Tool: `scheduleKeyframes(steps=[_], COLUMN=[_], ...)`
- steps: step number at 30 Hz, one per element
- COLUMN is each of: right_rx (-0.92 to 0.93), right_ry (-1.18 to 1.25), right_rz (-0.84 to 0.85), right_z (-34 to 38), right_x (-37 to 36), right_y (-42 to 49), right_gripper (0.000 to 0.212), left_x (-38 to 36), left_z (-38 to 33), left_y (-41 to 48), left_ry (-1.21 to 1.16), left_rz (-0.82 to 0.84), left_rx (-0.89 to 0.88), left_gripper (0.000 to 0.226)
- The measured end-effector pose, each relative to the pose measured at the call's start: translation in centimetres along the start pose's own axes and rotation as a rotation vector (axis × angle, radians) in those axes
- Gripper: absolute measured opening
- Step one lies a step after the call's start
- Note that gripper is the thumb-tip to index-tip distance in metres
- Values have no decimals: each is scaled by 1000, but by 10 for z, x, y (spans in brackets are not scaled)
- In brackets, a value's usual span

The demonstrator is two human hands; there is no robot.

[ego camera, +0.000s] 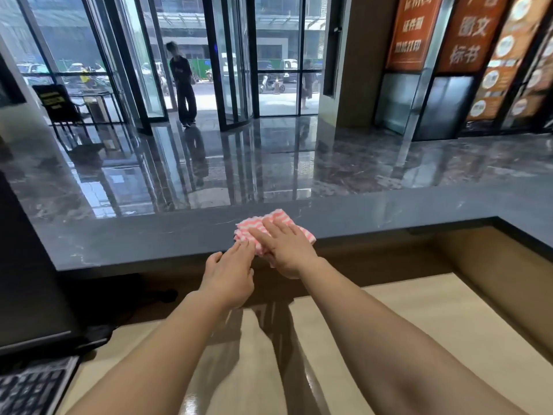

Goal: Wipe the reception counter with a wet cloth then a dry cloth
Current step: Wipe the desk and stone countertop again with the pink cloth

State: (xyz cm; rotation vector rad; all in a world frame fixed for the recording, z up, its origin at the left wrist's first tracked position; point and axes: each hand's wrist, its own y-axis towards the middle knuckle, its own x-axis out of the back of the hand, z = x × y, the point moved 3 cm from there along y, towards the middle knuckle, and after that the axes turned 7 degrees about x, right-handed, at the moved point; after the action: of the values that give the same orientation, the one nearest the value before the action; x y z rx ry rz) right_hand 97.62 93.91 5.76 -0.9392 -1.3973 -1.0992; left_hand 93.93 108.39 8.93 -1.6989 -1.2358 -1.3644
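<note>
One pink-and-white striped cloth (276, 218) is seen folded on the dark counter (134, 241), close to its near edge. Two hands are counted. The cloth is pressed flat under the right hand (284, 247), whose fingers (263, 235) are laid straight and close together across it. Cloth shows beyond the fingertips and on either side of them. The left hand (229, 277) is stretched out just beside the right. Its fingers (239, 250) are straight and held together, with the tips laid on the counter's near edge, touching the cloth's left border. Nothing is gripped by either hand. One pale desk (419, 319) is seen below the wrists, and one keyboard (30, 387) far to the left of the left fingers. Well beyond the fingertips, one person (184, 85) is seen standing at glass doors, and two orange signs (414, 28) with white characters are seen up to the right.
</note>
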Motion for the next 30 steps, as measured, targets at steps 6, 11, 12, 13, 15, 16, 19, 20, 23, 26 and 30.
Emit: scheduleKeyframes(steps=[6,11,12,13,15,16,19,20,23,26,30], right_rx=[15,-2,-7,-16,-44,-65,-135,-160,-241,-362,-468], right_ry=[19,-2,-5,-9,-10,-9,-6,-4,7,54,79], right_rz=[7,6,0,-6,-12,-11,-4,0,11,29,71], right_z=[-90,-173,-188,-200,-231,-247,-293,-307,-344,-374,-389], right_x=[14,19,19,18,18,18,21,22,26,33,38], right_y=[-51,-93,-100,-106,-122,-131,-158,-167,-189,-209,-216], right_gripper=[59,59,60,60,61,61,62,62,65,66,65], left_x=[-24,-43,-48,-53,-63,-67,-76,-77,-77,-74,-73], left_z=[-53,-122,-137,-149,-177,-189,-208,-211,-216,-213,-206], left_y=[14,26,29,31,36,39,46,48,50,50,47], left_ry=[174,198,197,194,194,197,214,222,253,245,207], left_rz=[-10,-58,-52,-49,-44,-45,-74,-87,-81,-48,0], left_rx=[125,146,140,131,117,117,165,185,208,219,208], left_gripper=[56,60,61,61,62,62,59,57,54,60,68])
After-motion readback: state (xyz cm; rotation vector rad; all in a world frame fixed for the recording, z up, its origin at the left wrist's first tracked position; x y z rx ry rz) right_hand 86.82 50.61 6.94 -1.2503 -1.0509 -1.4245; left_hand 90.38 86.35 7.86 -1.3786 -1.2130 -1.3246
